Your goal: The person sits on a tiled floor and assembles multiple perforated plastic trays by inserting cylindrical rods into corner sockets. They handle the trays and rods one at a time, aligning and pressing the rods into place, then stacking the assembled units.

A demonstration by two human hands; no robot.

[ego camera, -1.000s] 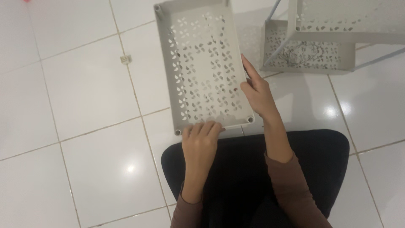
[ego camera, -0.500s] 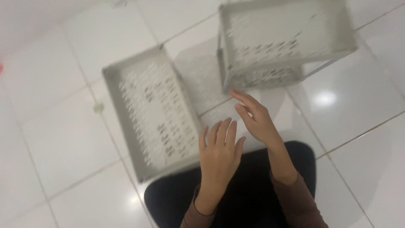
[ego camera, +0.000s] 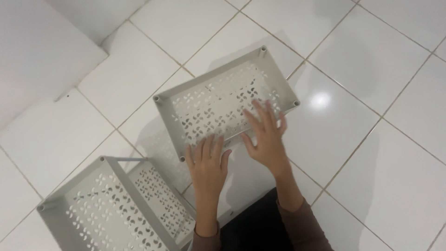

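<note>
Grey perforated plastic tray (ego camera: 218,100) lies on white tiles under the open, flat left hand (ego camera: 207,162) and right hand (ego camera: 265,135).

Tray (ego camera: 218,100): matt grey perforated plastic; floor tiles (ego camera: 371,153): glossy white ceramic.

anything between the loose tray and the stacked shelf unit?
Head view: only bare white floor tile between the tray and the shelf unit.

Light grey perforated plastic tray (ego camera: 223,100), petal-shaped cutout pattern. Second light grey perforated plastic rack (ego camera: 116,204), same cutouts. Glossy white square floor tiles (ego camera: 371,176), thin brownish grout. Brown sleeves (ego camera: 302,223), black lap fabric (ego camera: 253,230).
</note>
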